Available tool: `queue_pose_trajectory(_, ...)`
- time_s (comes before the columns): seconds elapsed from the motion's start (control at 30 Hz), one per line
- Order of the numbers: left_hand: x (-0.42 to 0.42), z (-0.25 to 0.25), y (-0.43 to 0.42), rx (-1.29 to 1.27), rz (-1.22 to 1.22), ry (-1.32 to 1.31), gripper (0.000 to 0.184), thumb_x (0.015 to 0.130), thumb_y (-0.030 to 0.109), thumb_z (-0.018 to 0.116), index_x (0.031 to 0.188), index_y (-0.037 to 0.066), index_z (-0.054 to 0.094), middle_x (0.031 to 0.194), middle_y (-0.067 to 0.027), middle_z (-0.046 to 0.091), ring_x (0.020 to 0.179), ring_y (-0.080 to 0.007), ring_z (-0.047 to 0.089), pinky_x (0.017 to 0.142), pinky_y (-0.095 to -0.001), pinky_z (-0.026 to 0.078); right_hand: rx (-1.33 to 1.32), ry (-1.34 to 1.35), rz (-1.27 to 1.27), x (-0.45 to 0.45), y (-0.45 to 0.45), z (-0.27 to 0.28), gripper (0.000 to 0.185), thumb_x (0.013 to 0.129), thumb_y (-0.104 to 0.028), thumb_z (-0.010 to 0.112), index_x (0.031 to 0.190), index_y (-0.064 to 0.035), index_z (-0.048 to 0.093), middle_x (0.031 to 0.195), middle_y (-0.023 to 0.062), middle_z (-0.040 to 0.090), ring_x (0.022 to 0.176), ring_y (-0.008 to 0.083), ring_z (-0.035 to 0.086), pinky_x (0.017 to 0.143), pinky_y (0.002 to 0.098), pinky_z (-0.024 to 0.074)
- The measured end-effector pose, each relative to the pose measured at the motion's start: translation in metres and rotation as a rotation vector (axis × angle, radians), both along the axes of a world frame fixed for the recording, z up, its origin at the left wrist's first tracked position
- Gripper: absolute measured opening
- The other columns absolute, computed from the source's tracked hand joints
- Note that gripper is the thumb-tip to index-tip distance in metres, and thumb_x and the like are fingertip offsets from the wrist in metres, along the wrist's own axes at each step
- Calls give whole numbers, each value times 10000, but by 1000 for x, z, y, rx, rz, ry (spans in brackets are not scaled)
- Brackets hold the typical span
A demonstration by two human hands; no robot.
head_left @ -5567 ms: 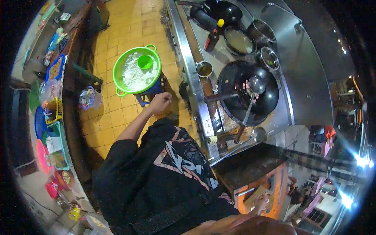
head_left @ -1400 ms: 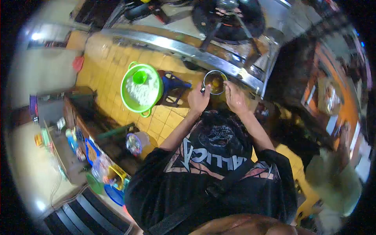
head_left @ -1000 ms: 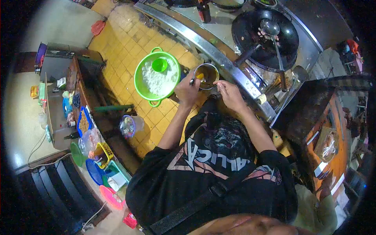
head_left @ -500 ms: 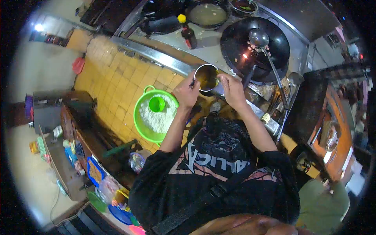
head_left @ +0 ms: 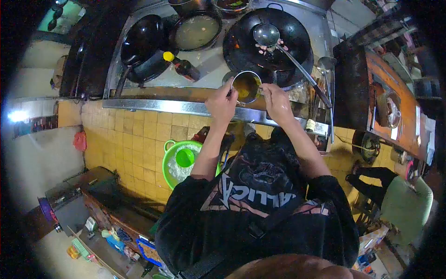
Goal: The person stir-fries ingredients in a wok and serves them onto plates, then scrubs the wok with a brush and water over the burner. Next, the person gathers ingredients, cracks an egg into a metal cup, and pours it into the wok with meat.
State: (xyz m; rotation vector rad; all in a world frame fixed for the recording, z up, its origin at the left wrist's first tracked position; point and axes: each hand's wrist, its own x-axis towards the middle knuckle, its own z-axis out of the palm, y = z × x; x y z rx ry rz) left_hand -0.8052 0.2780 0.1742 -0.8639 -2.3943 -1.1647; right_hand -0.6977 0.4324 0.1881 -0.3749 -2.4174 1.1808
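Observation:
My left hand (head_left: 222, 103) is closed on the handle of a metal cup (head_left: 246, 87) that has yellowish-brown contents. Against the cup's right side, my right hand (head_left: 278, 104) has its fingers pressed together; what they pinch is too small to name. The cup is in front of a large black wok (head_left: 297, 42) on the stove. In that wok a ladle (head_left: 266, 34) rests beside small pinkish pieces (head_left: 278, 48). A green basin (head_left: 168, 172) of white powder, with a green cup (head_left: 185, 157) in it, stands low at my left forearm.
Left of the wok are a bottle with a yellow cap (head_left: 185, 69), a pan of cloudy liquid (head_left: 197, 32) and another black wok (head_left: 141, 39). The stove's metal edge (head_left: 176, 106) crosses before me. A person in a green top (head_left: 409, 204) is at the right.
The view has turned toward the stove, and the cup is now nearer the wok. Both hands have come together at the cup since the oldest frame, where the cup stood at the stove's edge.

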Motion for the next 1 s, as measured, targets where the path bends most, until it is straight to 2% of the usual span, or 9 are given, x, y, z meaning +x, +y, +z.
queue_pose_trajectory(0.37,-9,-2,46,-46,-83,-16,279,721,131,657,1000,124,664,728,-113,636,588,-267,607,523,-365,472,19,39,-77,-2,36,7,225,914,-166,457,941,8,598,897,215,618,842,359,605,722,403,483)
queue_pose_trajectory(0.47,-8,0,47,12,-92,-29,279,735,133,649,1013,118,658,694,-115,616,564,-236,597,522,-345,462,-51,-200,213,-3,55,3,261,916,-221,475,1086,-45,566,850,200,622,827,333,613,735,388,483)
queue_pose_trajectory(0.57,-16,-30,40,66,31,-320,273,768,126,625,1037,82,644,654,-75,605,516,-176,545,497,-300,426,-270,-185,307,-2,95,-2,344,889,-245,533,1167,-44,520,881,194,618,822,337,612,754,403,478)
queue_pose_trajectory(0.63,-29,-63,32,336,29,-524,248,800,130,602,1031,50,645,628,-27,582,486,-120,470,461,-255,362,324,-169,-59,12,145,-12,505,795,-232,648,1230,-48,467,1063,192,573,952,346,577,840,434,448)
queue_pose_trajectory(0.67,-28,-63,28,339,28,-512,248,800,130,602,1031,50,645,628,-27,582,486,-120,470,461,-255,362,539,-421,-214,25,163,-8,520,787,-239,633,1236,-49,452,1089,194,565,999,350,553,854,438,440)
queue_pose_trajectory(0.73,-28,-57,25,649,67,-979,286,832,131,587,1107,52,594,714,-6,596,463,-84,413,422,-216,316,469,-802,-32,46,229,-94,407,808,-168,550,1170,2,477,1037,219,573,971,349,563,851,419,445)
queue_pose_trajectory(0.77,-27,-55,23,650,64,-969,286,832,131,587,1107,52,594,714,-6,596,463,-84,413,422,-216,316,470,-792,-34,49,241,-112,407,808,-168,550,1170,2,477,1037,219,573,971,349,563,851,419,445)
queue_pose_trajectory(0.87,-29,-46,25,1035,-10,-1357,342,877,131,554,1201,95,448,868,-13,592,459,-22,348,375,-172,290,-237,-721,164,64,240,-114,383,781,-143,530,1132,7,505,961,236,596,942,371,580,825,433,456)
queue_pose_trajectory(1.0,-37,-23,49,1042,-39,-1260,154,847,136,613,980,118,536,635,56,488,427,-15,310,358,-180,242,276,-508,152,83,223,-59,378,788,-178,551,1127,-14,522,927,237,602,925,397,579,804,472,462)
